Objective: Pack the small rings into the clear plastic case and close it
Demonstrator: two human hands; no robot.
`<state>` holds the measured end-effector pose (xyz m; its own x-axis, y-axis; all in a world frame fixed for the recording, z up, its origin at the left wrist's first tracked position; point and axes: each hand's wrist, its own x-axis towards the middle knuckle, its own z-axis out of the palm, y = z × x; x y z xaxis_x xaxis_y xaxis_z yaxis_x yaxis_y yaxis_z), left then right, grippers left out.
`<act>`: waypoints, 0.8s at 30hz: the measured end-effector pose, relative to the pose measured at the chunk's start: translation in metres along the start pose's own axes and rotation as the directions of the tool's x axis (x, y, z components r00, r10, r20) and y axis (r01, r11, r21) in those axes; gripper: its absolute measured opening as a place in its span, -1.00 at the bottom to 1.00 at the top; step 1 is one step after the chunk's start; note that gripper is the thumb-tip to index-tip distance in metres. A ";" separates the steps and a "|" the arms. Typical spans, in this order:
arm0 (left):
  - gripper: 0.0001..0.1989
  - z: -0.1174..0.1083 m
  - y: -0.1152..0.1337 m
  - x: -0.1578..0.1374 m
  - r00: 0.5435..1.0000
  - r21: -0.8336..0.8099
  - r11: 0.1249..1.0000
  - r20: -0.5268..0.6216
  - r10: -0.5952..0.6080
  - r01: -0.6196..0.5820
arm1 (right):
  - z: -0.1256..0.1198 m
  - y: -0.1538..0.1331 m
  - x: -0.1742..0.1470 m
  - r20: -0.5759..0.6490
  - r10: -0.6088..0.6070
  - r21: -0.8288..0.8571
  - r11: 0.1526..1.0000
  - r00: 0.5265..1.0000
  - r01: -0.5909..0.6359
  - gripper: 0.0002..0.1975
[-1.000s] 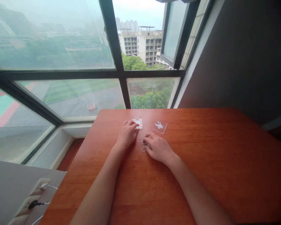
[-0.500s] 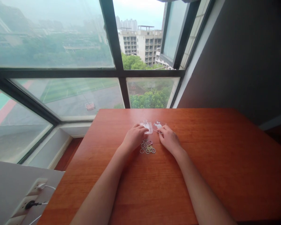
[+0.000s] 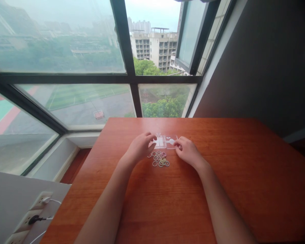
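Observation:
A small clear plastic box (image 3: 160,142) lies near the far side of the table, with its hinged clear lid (image 3: 170,141) folded out flat to the right. At the box's left side is my left hand (image 3: 141,145), thumb and fingers apart with nothing between them. My right hand (image 3: 186,149) has its fingers curled in a pinch at the lid's right edge. Just in front of the box, between both hands, lies a loose pile of small rings (image 3: 159,158), mostly pale grey, with some yellowish and pinkish ones.
The reddish-brown wooden table (image 3: 167,203) meets a dark-framed window (image 3: 165,80) at its far edge. At lower left, wall sockets (image 3: 32,218) hold plugs with white cords. A dark wall (image 3: 259,61) rises at the right.
My left hand has drawn back left from the box, fingers spreading. The lid, tilted before, now lies flatter beside the box, and my right hand has moved slightly right and down.

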<state>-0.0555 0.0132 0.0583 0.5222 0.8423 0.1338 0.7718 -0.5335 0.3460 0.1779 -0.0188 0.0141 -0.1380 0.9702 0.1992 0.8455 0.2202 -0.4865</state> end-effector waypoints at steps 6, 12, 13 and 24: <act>-0.78 -0.016 -0.007 -0.014 0.907 0.082 0.957 0.305 -0.291 0.279 | -0.006 -0.031 -0.011 0.212 0.011 0.092 0.995 0.977 -0.031 -0.82; -0.79 -0.001 0.014 -0.013 0.900 -0.052 0.984 0.415 -0.132 0.168 | -0.002 -0.039 -0.016 0.345 -0.011 0.111 0.993 0.939 -0.029 -0.89; -0.81 0.002 0.019 -0.011 0.906 -0.054 0.988 0.409 -0.110 0.144 | -0.002 -0.039 -0.015 0.347 -0.022 0.126 0.992 0.938 -0.023 -0.90; -0.81 0.004 0.011 -0.010 0.931 -0.053 0.992 0.354 -0.091 0.117 | -0.010 -0.028 -0.012 0.316 0.031 0.169 0.982 0.948 -0.088 -0.85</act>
<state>-0.0505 -0.0014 0.0575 0.5442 0.8050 -0.2361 0.8074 -0.4261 0.4082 0.1615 -0.0380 0.0338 -0.2673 0.9590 -0.0948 0.7553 0.1474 -0.6386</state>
